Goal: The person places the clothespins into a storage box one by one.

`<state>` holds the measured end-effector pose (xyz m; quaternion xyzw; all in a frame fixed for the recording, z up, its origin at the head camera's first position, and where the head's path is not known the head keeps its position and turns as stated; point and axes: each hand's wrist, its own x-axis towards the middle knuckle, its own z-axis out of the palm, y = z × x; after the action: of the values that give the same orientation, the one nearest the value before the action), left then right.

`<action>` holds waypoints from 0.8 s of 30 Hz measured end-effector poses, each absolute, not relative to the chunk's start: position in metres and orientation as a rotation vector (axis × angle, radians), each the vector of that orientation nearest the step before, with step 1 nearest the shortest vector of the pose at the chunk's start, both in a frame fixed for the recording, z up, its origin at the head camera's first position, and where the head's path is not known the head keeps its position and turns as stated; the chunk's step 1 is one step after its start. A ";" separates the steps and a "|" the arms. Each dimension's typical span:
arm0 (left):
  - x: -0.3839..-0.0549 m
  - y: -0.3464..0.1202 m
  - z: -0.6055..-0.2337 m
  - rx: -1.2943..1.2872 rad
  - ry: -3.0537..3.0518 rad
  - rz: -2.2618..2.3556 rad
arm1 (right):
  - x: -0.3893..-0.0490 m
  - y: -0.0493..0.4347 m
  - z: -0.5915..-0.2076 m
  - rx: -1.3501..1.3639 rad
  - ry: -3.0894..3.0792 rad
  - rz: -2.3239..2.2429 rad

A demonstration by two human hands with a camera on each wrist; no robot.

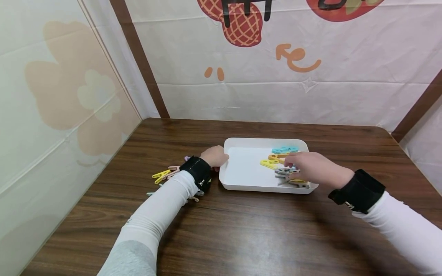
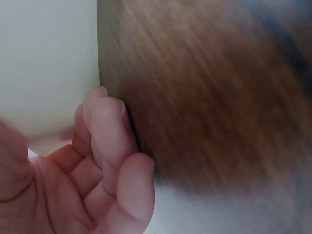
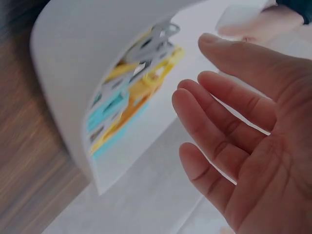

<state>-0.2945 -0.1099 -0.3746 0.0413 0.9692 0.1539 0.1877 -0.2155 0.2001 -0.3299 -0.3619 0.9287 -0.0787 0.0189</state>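
A white tray (image 1: 245,168) holds several clothespins at its right end. Blue clothespins (image 1: 284,149) lie at the back, a yellow clothespin (image 1: 269,164) in front of them, and grey clothespins (image 1: 282,171) nearer the front. My left hand (image 1: 215,156) grips the tray's left rim, its fingers (image 2: 109,126) curled at the edge. Over the clothespins hovers my right hand (image 1: 309,166), and in the right wrist view its fingers (image 3: 209,126) are spread and relaxed with nothing between them. It partly hides the clothespins in the head view.
Left of the tray, more clothespins lie on the brown wooden table (image 1: 241,230), among them a yellow one (image 1: 161,176) and a pink one (image 1: 170,174). My left forearm covers part of that group. Printed white sheets (image 1: 262,103) hang behind the table and at its left.
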 end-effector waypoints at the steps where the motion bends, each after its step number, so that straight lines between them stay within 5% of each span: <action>1: -0.294 -0.110 -0.375 0.118 2.732 0.432 | -0.214 0.204 -0.328 -1.108 2.895 -0.258; 24: -0.296 -0.112 -0.372 0.137 2.741 0.431 | -0.166 0.347 -0.337 -0.286 2.938 -0.206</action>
<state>-0.2958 -0.1119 -0.3723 0.0487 0.9704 0.1527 0.1808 -0.1664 0.3467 -0.3366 -0.0962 0.9888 -0.0692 0.0912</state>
